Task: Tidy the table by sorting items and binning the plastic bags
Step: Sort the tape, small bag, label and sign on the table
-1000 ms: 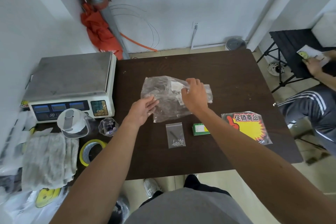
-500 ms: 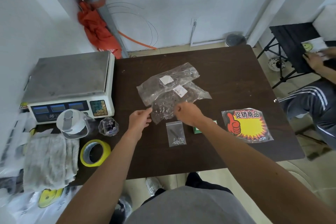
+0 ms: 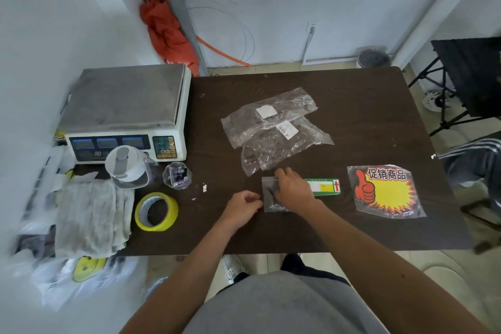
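My right hand lies palm-down on the small flat zip bag, its fingers gently bent and spread over the clear film (tiny dark bits show inside). My left hand is loosely curled at the bag's left edge, and I can't tell whether it pinches the film. Just beyond my right fingertips, two crinkled clear plastic bags overlap on the dark wood-grain table. A green rectangular card sticks out beside my right knuckles.
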A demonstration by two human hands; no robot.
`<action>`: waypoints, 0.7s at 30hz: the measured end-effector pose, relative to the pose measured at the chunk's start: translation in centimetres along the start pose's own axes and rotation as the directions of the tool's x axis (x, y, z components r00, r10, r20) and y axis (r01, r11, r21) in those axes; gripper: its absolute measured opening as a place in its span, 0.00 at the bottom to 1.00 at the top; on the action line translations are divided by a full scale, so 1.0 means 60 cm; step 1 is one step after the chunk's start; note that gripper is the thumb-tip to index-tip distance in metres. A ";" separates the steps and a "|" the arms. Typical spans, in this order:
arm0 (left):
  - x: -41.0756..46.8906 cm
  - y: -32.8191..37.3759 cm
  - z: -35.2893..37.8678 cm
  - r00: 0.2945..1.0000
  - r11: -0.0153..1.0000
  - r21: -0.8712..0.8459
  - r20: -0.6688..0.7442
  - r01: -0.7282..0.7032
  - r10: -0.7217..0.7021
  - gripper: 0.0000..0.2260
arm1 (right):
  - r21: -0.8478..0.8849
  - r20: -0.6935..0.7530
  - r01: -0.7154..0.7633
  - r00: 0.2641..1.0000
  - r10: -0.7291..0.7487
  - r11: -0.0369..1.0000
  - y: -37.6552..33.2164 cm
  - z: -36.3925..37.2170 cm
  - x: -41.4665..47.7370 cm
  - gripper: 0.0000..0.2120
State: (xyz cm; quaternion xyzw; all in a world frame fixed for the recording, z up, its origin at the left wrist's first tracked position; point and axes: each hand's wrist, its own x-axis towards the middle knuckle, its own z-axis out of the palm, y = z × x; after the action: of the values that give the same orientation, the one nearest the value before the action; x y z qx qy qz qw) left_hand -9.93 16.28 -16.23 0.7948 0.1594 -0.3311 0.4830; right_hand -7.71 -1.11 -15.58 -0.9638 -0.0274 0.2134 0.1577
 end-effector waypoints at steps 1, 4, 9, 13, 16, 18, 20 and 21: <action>-0.004 -0.005 0.003 1.000 1.000 -0.007 -0.005 -0.008 0.008 0.10 | 0.006 -0.014 -0.002 1.000 0.002 1.000 -0.001 0.003 -0.002 0.21; -0.011 -0.017 0.007 0.999 0.995 -0.097 -0.046 -0.003 -0.002 0.12 | -0.004 -0.055 -0.026 0.998 0.025 1.000 -0.003 0.011 -0.006 0.18; -0.021 -0.025 0.009 0.997 0.979 -0.202 -0.079 0.011 -0.027 0.13 | -0.013 -0.191 -0.066 0.980 0.062 0.998 -0.008 0.028 -0.005 0.09; -0.029 -0.027 0.006 0.998 0.978 -0.210 -0.067 0.002 -0.017 0.14 | 0.322 -0.158 -0.129 0.969 0.188 0.938 -0.016 0.037 -0.009 0.04; -0.031 -0.037 -0.002 0.996 0.991 -0.131 -0.089 0.012 -0.023 0.12 | 0.595 0.013 -0.223 0.963 0.268 0.772 -0.038 0.039 -0.015 0.03; -0.033 -0.042 -0.012 0.994 0.996 -0.089 -0.108 0.022 -0.031 0.06 | 0.679 0.063 -0.234 0.963 0.262 0.696 -0.055 0.043 -0.018 0.05; -0.033 -0.051 -0.023 0.990 0.996 -0.086 -0.138 0.020 -0.031 0.06 | 0.720 0.078 -0.223 0.967 0.243 0.657 -0.071 0.045 -0.019 0.05; -0.034 -0.055 -0.030 0.988 0.994 -0.105 -0.153 0.021 -0.036 0.06 | 0.742 0.090 -0.226 0.967 0.240 0.631 -0.078 0.044 -0.020 0.05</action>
State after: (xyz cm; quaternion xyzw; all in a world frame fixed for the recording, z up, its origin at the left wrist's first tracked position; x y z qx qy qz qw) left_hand -12.65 19.56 -16.43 0.7897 0.2245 -0.2668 0.5047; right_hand -9.82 3.93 -15.90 -0.8110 0.1882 0.2160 0.5101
